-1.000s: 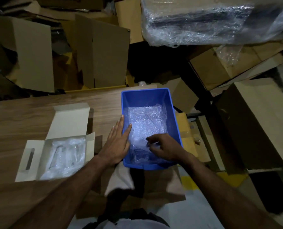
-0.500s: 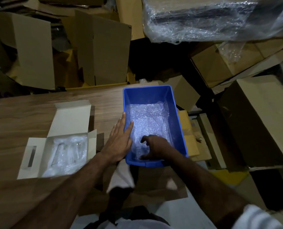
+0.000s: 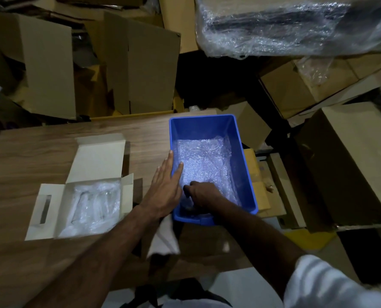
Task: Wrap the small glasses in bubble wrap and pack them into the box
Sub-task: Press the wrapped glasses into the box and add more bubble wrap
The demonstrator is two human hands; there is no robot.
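A blue plastic bin (image 3: 240, 150) stands at the right end of the wooden table (image 3: 40, 152), with bubble wrap (image 3: 204, 162) lying in its bottom. My left hand (image 3: 165, 187) lies flat with straight fingers against the bin's left rim, thumb over the edge. My right hand (image 3: 201, 195) is down inside the bin's near end, fingers curled on the bubble wrap. Whether a glass is under it is hidden. An open white carton (image 3: 51, 196) sits at the left, holding glasses wrapped in bubble wrap (image 3: 94, 205).
A white cloth or paper (image 3: 165, 238) hangs off the table's near edge below my left wrist. Cardboard boxes (image 3: 149, 70) crowd behind the table and to the right (image 3: 349, 161). A large plastic-wrapped bundle (image 3: 291, 25) sits at top right.
My right hand has slid leftward and deeper into the bin's near corner. My left hand has stayed on the rim. The view has shifted slightly.
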